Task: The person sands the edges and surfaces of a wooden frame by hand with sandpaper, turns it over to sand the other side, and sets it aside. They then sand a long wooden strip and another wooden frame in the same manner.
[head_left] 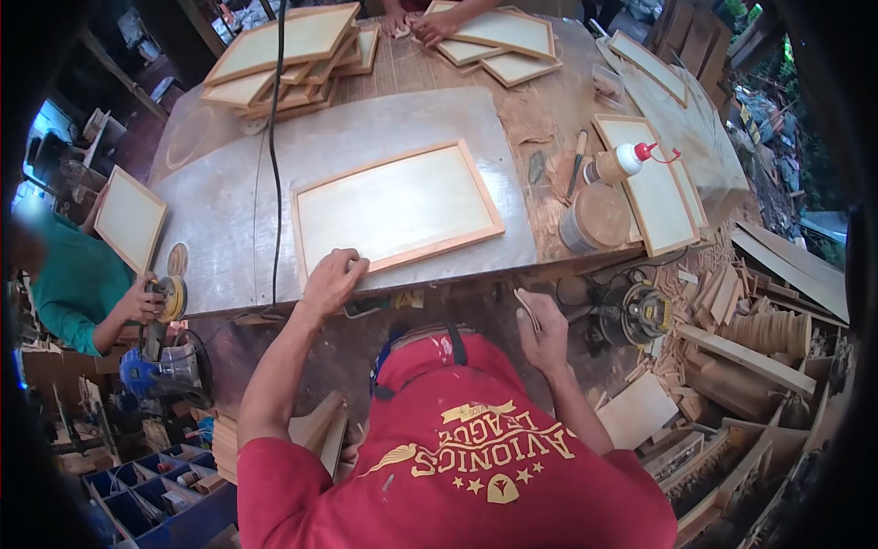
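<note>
A pale rectangular panel with a wooden frame (402, 207) lies flat on the smooth metal-like sheet covering the table. My left hand (334, 282) is at the near edge of this framed panel, its fingers curled over the wood close to the left corner. Away from the table edge, to the right, my right hand (544, 331) is closed on a thin folded piece of sandpaper (528, 309), which sticks out beyond the fingers. A black cable (278, 137) hangs across the view just left of the panel.
Framed panels (283, 46) are stacked at the far left. A glue bottle (617, 163), a round tub (594, 220) and a brush (578, 160) stand or lie right. One co-worker holds a power sander (170, 297); another person's hands (430, 27) work opposite. Wood scraps (722, 297) litter the right.
</note>
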`<state>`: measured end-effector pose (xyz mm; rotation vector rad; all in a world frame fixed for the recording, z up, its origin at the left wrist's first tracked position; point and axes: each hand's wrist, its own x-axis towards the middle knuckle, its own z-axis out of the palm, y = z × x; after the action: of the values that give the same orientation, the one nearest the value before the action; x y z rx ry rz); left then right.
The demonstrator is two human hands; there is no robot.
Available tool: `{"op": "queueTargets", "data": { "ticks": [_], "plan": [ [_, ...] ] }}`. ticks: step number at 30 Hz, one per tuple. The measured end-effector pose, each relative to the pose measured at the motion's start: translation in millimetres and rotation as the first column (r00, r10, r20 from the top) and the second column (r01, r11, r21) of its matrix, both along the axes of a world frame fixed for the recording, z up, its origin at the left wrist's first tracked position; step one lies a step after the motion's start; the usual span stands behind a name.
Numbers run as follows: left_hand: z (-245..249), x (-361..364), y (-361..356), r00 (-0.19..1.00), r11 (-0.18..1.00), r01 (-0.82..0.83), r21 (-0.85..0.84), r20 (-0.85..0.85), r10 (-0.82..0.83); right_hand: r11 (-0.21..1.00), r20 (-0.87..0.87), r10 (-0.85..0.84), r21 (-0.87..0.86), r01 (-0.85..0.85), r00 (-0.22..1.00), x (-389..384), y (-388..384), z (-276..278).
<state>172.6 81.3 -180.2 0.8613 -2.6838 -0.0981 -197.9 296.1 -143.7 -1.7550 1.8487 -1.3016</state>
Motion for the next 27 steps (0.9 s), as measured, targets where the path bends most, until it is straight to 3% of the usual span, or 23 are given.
{"op": "queueTargets", "data": {
  "ticks": [4,8,10,16,18,23,27],
  "plan": [
    [0.8,5.2,-9.4,0.998,0.998,0.067,0.018,-0.012,-0.066,0.998,-0.135,0.055,-0.036,-0.060,0.989,10.5,-37.1,9.7],
    [-1.1,3.3,-11.7,0.983,0.979,0.142,0.147,-0.136,-0.122,0.978,-0.354,0.208,0.095,-0.186,0.912,13.8,-91.2,14.7],
    [-3.3,9.2,-10.7,0.986,0.986,0.030,0.165,-0.169,-0.001,0.957,-0.473,0.289,0.172,-0.234,0.832,16.9,-118.9,12.3],
    [-21.8,60.9,10.3,0.885,0.921,-0.336,0.195,-0.269,0.380,0.887,-0.539,0.452,0.358,-0.292,0.711,28.9,-163.8,1.9],
    [-32.8,82.0,14.5,0.844,0.884,-0.417,0.210,-0.271,0.462,0.872,-0.488,0.470,0.384,-0.302,0.736,28.6,-164.0,-11.1],
    [-50.8,86.2,13.6,0.892,0.906,-0.407,0.116,-0.164,0.421,0.837,-0.444,0.514,0.446,-0.317,0.734,32.3,-168.7,-16.6],
    [-52.1,81.5,16.6,0.872,0.889,-0.444,0.110,-0.174,0.457,0.840,-0.433,0.532,0.374,-0.392,0.727,91.5,-169.9,-20.4]
  ]
}}
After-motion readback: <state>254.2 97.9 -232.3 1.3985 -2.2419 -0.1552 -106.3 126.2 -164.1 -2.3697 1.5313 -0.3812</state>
